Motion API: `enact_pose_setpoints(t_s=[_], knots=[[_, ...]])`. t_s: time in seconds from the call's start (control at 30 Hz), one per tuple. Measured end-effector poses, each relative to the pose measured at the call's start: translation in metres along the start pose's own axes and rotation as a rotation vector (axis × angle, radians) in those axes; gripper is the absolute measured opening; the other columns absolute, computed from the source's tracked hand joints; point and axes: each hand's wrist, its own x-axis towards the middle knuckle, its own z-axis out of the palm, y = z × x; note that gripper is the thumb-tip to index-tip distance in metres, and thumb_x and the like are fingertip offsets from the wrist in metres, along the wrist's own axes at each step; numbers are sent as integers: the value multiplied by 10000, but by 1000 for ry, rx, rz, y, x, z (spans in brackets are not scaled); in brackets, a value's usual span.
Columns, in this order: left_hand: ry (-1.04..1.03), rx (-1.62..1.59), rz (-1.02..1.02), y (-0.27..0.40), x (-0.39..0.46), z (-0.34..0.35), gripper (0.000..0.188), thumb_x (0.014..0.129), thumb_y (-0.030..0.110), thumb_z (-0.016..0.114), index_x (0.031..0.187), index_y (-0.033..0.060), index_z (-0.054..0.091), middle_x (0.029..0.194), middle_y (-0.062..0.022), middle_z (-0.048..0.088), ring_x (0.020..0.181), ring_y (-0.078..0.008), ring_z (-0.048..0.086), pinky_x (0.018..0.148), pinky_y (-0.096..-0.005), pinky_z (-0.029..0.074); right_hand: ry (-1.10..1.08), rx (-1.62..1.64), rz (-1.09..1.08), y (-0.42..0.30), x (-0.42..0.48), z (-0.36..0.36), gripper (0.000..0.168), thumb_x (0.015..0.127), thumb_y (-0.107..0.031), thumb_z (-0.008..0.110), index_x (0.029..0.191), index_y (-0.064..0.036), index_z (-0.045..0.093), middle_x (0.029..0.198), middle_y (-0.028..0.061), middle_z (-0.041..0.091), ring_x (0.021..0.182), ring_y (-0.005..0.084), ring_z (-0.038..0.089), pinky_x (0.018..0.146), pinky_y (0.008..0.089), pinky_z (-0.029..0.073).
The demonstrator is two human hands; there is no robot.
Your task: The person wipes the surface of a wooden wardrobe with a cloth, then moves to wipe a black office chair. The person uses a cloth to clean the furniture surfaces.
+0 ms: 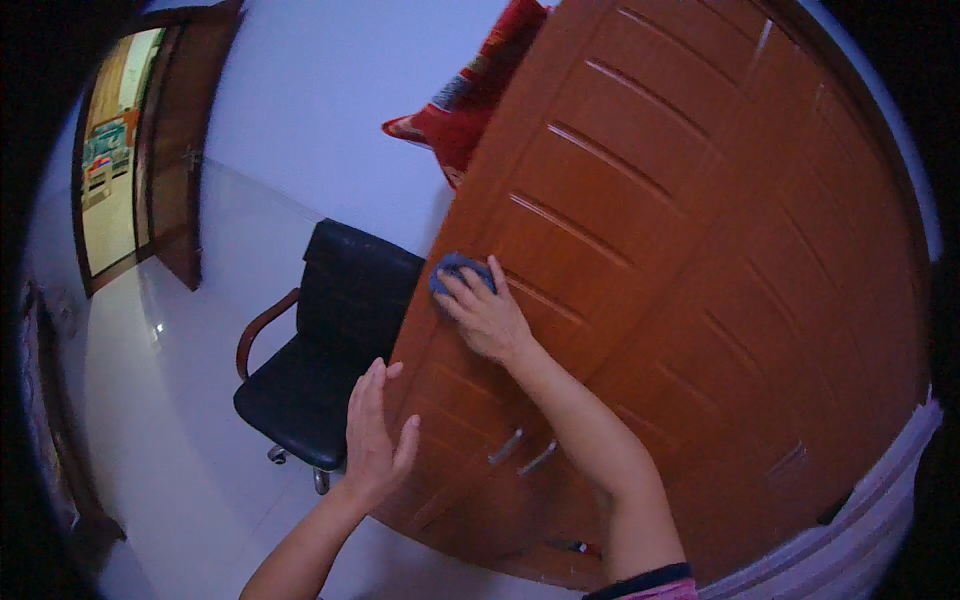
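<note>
My right hand [484, 311] presses a blue-grey cloth [453, 271] flat against the brown wooden door of a wardrobe [570, 247], close to its left edge and beside the horizontal grooves. Lower and to the left, my left hand [379, 442] is raised near the wardrobe's edge with its fingers extended, holding nothing. Whether its fingertips touch the wood I cannot tell. Two metal handles [505, 447] sit on the doors below my right hand.
A black office chair [360, 300] with a wooden armrest stands left of the wardrobe. Red patterned fabric [480, 97] shows past the wardrobe's far edge. An open doorway [112, 165] is at the far left. Striped fabric [847, 540] lies at the lower right.
</note>
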Motion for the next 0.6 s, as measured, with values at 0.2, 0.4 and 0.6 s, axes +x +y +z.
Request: enact_pose_setpoints(t_s=[0.2,0.4,0.6], knots=[[-52,-33,17,13,3,21,714,806,25,593,1406,-14,208,1320,-212,443,1242,-363,405,1082,-466,248,-26,-102,86,50,-58,-64,545,672,-144,670,1198,-231,554,1341,-3,462,1261,251,395,1105,570,151],[-48,-88,-16,16,4,45,713,817,39,584,1411,-15,194,1308,-210,449,1235,-355,413,1080,-445,256,233,-488,492,133,-81,-152,614,681,-229,709,1258,-260,503,1380,18,414,1259,311,377,1093,590,154],[-89,-66,-72,18,-7,56,714,817,45,577,1413,-17,189,1303,-202,459,1231,-342,421,1075,-433,265,73,-287,496,81,-133,-109,615,699,-210,690,1280,-252,493,1401,21,387,1264,307,360,1087,599,167]])
